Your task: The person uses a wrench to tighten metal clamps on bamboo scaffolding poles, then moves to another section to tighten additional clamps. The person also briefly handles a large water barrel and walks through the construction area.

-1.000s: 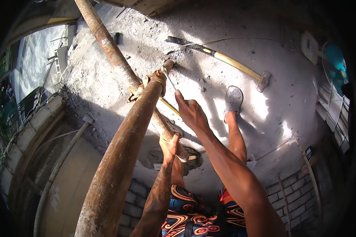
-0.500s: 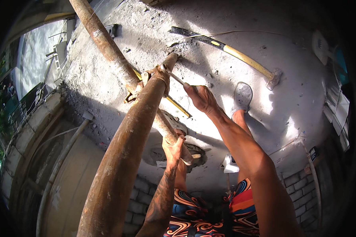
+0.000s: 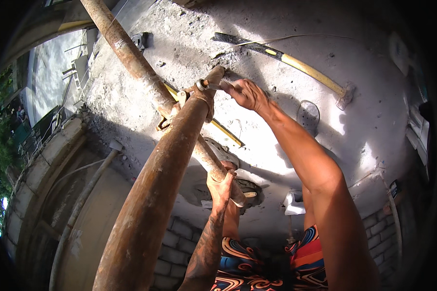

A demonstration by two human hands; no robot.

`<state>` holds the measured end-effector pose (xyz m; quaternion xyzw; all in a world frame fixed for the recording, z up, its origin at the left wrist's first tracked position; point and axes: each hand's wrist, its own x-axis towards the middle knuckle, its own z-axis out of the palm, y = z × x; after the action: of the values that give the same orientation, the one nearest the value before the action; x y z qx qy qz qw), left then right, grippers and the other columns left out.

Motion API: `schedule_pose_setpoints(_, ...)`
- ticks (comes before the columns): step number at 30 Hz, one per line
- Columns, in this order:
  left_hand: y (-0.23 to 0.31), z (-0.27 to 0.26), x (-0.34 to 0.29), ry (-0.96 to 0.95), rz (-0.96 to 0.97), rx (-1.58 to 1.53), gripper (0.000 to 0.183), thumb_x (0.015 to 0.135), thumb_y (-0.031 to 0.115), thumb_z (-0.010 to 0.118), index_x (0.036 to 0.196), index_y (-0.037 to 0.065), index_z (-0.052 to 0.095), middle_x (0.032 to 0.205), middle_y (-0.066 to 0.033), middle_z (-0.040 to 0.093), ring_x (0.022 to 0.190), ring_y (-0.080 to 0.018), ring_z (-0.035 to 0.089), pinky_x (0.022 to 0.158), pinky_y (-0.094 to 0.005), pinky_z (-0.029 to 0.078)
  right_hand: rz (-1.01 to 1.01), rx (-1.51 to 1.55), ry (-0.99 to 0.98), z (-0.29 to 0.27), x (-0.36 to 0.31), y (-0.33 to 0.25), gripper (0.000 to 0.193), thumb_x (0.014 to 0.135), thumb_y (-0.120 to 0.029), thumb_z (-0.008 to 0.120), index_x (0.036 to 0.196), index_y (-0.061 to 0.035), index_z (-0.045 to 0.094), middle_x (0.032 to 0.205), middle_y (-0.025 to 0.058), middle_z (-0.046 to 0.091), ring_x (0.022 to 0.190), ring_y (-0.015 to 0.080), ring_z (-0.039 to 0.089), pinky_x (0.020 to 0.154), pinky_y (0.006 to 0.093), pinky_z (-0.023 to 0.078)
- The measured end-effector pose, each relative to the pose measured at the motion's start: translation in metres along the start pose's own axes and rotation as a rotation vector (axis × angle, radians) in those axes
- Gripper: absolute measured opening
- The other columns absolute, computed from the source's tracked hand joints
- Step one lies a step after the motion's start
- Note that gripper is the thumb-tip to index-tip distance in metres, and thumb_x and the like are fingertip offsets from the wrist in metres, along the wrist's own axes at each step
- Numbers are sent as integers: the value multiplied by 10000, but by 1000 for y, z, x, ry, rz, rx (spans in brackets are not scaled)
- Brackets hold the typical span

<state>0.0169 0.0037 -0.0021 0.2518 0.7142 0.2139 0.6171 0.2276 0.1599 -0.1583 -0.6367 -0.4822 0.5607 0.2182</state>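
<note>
Right hand (image 3: 247, 95): fingers curled on a metal wrench (image 3: 212, 86), its head at the bolt of a rusty clamp (image 3: 181, 100). Left hand (image 3: 221, 185): closed around the slanting pipe (image 3: 145, 72) near its lower end. From where I stand, the clamp sits where that pipe crosses under the thick rusty pipe (image 3: 153, 194), which runs from the lower edge up to the rubble-strewn floor (image 3: 272, 138). A yellow strip (image 3: 226, 132) lies beneath the crossing. Grey clogs on both feet, the left one (image 3: 223, 153) close by the slanting pipe. Farther out, beyond the right hand: sledgehammer (image 3: 301, 67) lying flat, yellow and black handle, thin pale wire (image 3: 289, 37) across it. Left side: long pole (image 3: 89, 190), leaning.
</note>
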Motion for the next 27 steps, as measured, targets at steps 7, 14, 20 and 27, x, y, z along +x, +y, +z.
schedule_pose_setpoints(7,-3,-1,-1,21,-67,17,231,821,-11,663,1029,11,565,896,-55,640,785,-123,611,732,-269,512,28,111,82,16,-12,-1,816,956,-680,399,591,18,610,501,194,507,495,333,485,558,459,430)
schedule_pose_setpoints(14,1,7,0,93,15,111,204,800,-46,626,991,-5,568,865,-59,646,777,-143,617,748,-293,513,-8,285,282,30,-25,-3,611,944,-601,515,837,-20,672,545,138,498,544,188,446,514,403,385)
schedule_pose_setpoints(20,-9,4,0,126,3,63,185,808,-11,624,967,-13,528,805,-87,631,657,-149,612,614,-293,527,25,209,265,31,-24,-5,732,930,-647,488,688,31,619,539,191,507,538,166,431,526,422,407)
schedule_pose_setpoints(27,-24,-4,7,99,36,75,258,821,3,613,1049,-23,492,707,-94,596,543,-194,607,523,-315,518,446,170,81,5,-90,-86,800,945,-675,394,715,47,649,601,254,594,626,335,641,661,463,491)
